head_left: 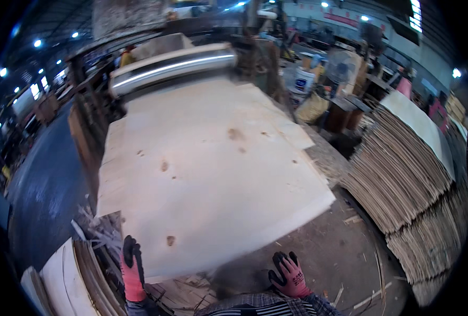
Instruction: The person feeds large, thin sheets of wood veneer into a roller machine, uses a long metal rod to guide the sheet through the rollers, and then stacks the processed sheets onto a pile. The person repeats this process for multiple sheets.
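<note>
Veneer sheet [207, 168]: lying off the roller [171, 66], near edge toward us.
Our hands: left hand [133, 271] and right hand [289, 276] spread empty below that edge, ready to catch it.

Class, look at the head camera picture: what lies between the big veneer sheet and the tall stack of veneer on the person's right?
In the head view, between the veneer sheet and the veneer stack lies bare floor strewn with wood scraps.

This is a wood veneer or plywood factory hall. A wide pale veneer sheet [213, 168] lies in front of a long steel roller machine [171, 66] at the far end. Tall stacks of thin wavy veneer [402, 184] stand at the right, wood scraps [99, 229] litter the concrete floor [44, 184], and ceiling lamps [37, 43] glow high overhead.
</note>
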Demonstrator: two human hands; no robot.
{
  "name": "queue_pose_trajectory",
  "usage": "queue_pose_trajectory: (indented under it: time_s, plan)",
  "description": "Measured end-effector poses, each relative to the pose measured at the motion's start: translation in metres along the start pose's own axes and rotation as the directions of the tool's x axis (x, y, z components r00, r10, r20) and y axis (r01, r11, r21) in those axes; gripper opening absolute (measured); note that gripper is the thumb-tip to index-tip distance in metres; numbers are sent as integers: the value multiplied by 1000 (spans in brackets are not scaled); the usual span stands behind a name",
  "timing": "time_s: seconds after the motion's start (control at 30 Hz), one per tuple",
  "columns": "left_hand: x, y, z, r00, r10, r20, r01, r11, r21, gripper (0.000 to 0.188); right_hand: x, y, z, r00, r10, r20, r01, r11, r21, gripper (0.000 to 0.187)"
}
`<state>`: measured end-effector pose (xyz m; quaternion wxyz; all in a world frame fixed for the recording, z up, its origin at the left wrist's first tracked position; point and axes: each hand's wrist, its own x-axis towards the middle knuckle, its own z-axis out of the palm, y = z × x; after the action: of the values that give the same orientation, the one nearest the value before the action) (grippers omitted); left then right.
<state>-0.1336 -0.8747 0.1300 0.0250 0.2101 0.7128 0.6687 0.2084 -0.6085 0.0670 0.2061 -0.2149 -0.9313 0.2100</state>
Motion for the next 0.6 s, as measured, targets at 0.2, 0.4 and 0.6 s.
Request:
queue_pose_trajectory:
  time_s: [0.2, 0.4, 0.6]
  plan:
    - [-47, 47, 214, 949, -125, 290, 119, 992, 40, 39, -47, 79, -82, 991, 113, -75, -119, 989, -82, 74]
    - [-108, 43, 436, 642, 96, 761, 24, 989, -146, 39, -100, 171, -197, 888, 294, -355, -344, 935, -88, 78]
    - [-134, 39, 593, 455, 230, 860, -306, 948, -92, 39, -137, 272, -279, 778, 349, -523, -472, 874, -119, 85]
